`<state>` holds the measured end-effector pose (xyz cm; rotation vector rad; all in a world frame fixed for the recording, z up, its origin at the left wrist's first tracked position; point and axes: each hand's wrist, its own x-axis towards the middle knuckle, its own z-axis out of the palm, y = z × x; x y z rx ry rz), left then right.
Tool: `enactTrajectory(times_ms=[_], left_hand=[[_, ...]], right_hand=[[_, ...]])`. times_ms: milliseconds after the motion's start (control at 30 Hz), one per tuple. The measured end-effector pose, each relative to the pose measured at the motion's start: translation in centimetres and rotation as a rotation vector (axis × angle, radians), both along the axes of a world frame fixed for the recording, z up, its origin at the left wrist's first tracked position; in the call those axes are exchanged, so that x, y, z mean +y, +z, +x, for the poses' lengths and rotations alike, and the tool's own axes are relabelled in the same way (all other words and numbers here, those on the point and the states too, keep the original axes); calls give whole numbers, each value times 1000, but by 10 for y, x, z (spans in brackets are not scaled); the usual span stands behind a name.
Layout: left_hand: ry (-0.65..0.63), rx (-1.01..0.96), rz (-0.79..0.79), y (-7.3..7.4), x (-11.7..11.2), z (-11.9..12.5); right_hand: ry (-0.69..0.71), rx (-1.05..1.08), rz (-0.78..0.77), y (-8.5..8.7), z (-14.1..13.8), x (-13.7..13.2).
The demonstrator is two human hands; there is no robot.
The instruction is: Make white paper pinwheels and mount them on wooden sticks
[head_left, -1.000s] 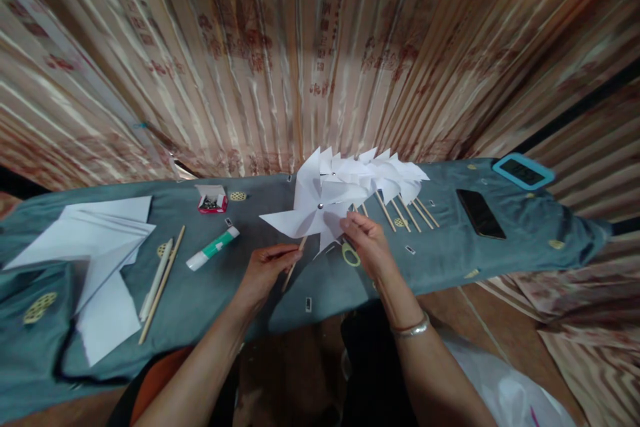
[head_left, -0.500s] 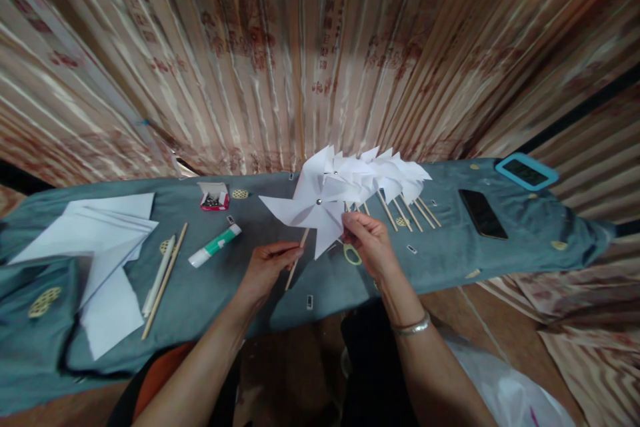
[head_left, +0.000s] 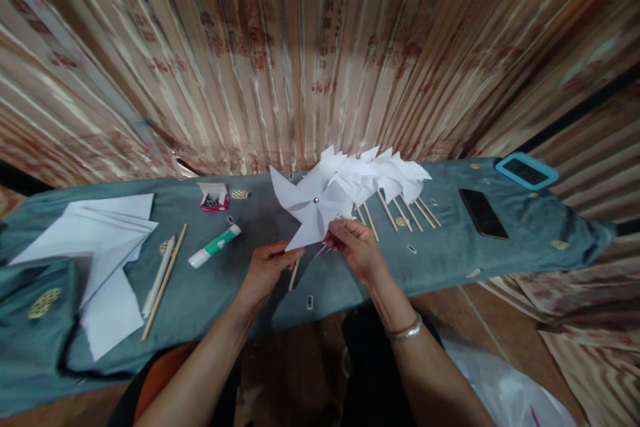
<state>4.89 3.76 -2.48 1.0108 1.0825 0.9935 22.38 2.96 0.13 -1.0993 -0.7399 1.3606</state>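
A white paper pinwheel (head_left: 309, 213) with a silver pin at its centre is held up over the cloth-covered table. My left hand (head_left: 270, 265) is closed around its wooden stick (head_left: 294, 276), whose lower end pokes out below the fingers. At the lower right of the wheel, my right hand (head_left: 356, 248) pinches the edge of a paper blade between thumb and fingers. Scissors just under that hand are mostly hidden; only part of their blades (head_left: 321, 250) shows. Behind and to the right, several finished-looking pinwheels (head_left: 395, 172) lie overlapping in a row, sticks toward me.
On the blue-green cloth (head_left: 270, 310) lie a glue stick (head_left: 215, 246), a small red box of pins (head_left: 215, 197), a pen (head_left: 160, 275), a loose wooden stick (head_left: 165, 280) and white paper sheets (head_left: 113, 300). Rightward are a black phone (head_left: 483, 213) and a blue-framed device (head_left: 527, 171). Curtain hangs behind.
The pinwheel's blades have turned clockwise, the lower tip swinging left. My right hand has moved left and slightly down along with the paper, covering the scissors' handle. My left hand stays nearly in place.
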Motion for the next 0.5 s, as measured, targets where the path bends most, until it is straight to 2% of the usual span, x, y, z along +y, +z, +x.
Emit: enactTrajectory(times_ms=[233,500], left_hand=[[27,-26,-67,0,0,2],[12,-14,-49,1,-1,0]], right_hand=[[92,-79,45,-1,-6,-3],[137,-132,43,-1,-14,-5]])
